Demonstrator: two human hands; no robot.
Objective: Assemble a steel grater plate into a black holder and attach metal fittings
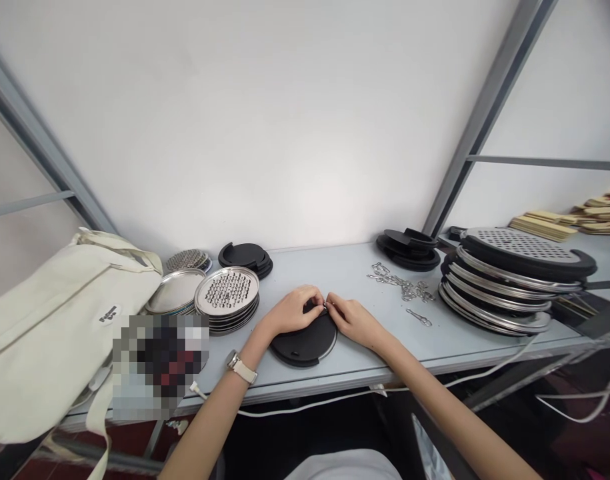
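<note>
A black round plastic holder [305, 345] lies on the table near its front edge. My left hand [297, 311] is closed over the holder's far side, fingers curled and thumb on top. My right hand [353, 323] pinches at the holder's far right edge, its fingertips almost meeting those of the left. A tiny shiny metal clip [325, 305] shows between the fingertips; most of it is hidden. To the right lie several loose metal wire clips [409, 288], one of them apart from the pile. Left of my hands stands a stack of round metal grater discs [228, 292].
More black holders sit at the back left [245, 256] and back right [407, 247]. A tall stack of grater discs in holders [515, 280] rises at the right. A cream bag [69, 320] leans at the left. A white cable [305, 405] runs along the front edge.
</note>
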